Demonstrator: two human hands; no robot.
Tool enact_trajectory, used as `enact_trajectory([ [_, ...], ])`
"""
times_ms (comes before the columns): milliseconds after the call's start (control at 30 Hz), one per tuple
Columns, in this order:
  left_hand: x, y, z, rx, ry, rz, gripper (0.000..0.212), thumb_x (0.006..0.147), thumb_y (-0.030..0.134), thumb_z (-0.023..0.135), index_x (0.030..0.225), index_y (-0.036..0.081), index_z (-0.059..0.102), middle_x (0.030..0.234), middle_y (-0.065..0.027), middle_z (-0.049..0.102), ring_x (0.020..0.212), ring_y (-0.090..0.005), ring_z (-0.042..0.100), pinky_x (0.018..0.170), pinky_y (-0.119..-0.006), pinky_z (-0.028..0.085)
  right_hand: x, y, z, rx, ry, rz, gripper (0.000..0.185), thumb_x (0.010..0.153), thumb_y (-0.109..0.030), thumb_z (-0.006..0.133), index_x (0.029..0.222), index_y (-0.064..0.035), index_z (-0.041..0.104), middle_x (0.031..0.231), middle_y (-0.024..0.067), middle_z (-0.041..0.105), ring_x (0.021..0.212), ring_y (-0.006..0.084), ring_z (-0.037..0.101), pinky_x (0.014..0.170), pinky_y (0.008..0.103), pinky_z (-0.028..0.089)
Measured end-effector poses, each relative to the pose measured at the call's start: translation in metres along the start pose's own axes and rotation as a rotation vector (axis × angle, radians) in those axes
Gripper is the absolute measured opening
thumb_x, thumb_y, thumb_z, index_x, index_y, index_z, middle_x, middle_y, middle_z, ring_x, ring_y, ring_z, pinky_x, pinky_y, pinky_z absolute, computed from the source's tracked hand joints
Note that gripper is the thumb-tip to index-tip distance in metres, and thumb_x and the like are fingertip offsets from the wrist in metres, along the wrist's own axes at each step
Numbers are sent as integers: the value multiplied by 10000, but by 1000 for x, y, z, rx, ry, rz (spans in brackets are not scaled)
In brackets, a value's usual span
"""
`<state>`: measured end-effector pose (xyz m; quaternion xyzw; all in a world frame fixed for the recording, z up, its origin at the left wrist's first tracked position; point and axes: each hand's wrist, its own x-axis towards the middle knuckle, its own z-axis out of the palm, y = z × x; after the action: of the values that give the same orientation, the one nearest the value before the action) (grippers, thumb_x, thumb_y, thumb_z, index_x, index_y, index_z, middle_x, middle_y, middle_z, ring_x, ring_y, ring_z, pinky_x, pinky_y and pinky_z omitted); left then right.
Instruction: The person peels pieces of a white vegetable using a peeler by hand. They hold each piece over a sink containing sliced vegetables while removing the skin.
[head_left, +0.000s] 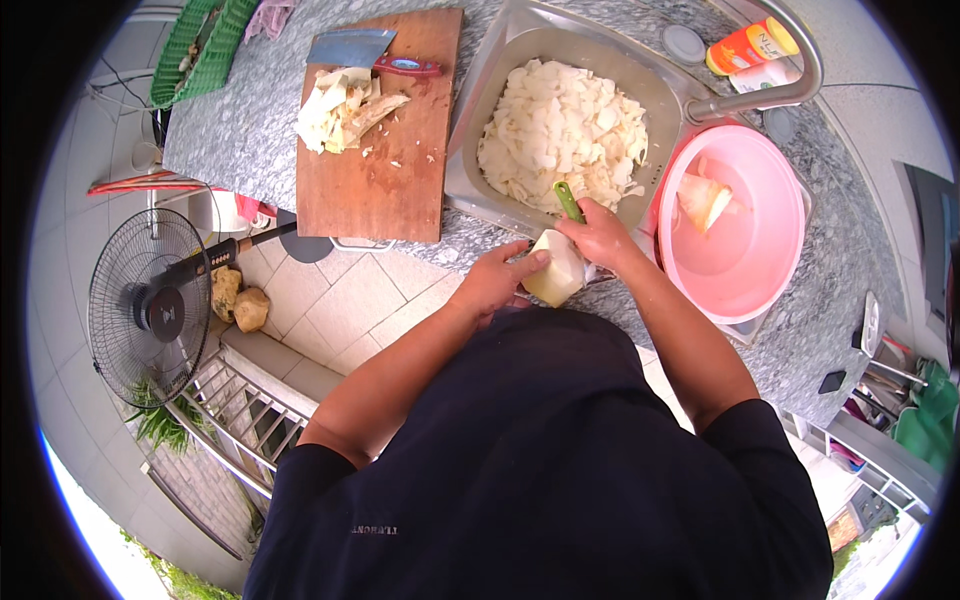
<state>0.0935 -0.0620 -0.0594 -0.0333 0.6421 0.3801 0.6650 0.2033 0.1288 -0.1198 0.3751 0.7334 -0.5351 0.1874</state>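
My left hand grips a peeled, pale vegetable chunk at the counter's front edge. My right hand is closed around a tool with a green handle, close against the top of the chunk; the tool's working end is hidden. Just beyond my hands, the steel sink holds a large heap of thin white vegetable slices. To the right, a pink plastic basin contains a pale piece with brownish edges.
A cleaver with a red handle lies on the wooden cutting board at left, beside peelings and scraps. The curved faucet reaches over the sink's right side. A green basket and a fan stand farther left.
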Motion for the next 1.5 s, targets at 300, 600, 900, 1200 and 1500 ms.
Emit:
enact_trajectory([
  [300,5,-18,-17,-20,161,383,848,906,362,815,1544,-27,414,1302,-174,633,1149,-253,648,944,-423,551,26,-1,41,362,109,-5,470,895,-374,714,1052,61,628,842,160,680,777,245,654,718,396,517],
  [600,-15,-11,-7,-377,41,19,990,821,343,881,1543,-81,352,1309,-207,626,1101,-298,654,925,-382,538,9,-12,41,600,79,24,299,944,-276,711,993,6,623,746,48,617,633,124,571,579,299,463],
  [900,15,-3,-9,-125,475,474,942,798,283,864,1518,-85,381,1274,-221,643,1138,-265,657,964,-351,538,13,-46,48,883,282,156,257,965,-285,686,930,-48,595,683,30,565,505,129,483,441,315,356],
  [1200,5,-6,-29,739,624,652,977,700,373,939,1453,-44,476,1344,-235,555,1249,-334,575,1078,-408,474,23,-67,21,1020,408,143,271,968,-287,657,941,-44,539,665,40,552,440,140,436,396,329,339],
  [1500,6,29,-22,965,364,363,1237,566,506,941,1527,-23,367,1427,-281,453,1367,-451,438,1136,-457,423,16,-81,47,1044,327,90,272,962,-325,701,941,-79,588,654,10,551,453,93,418,412,275,325],
])
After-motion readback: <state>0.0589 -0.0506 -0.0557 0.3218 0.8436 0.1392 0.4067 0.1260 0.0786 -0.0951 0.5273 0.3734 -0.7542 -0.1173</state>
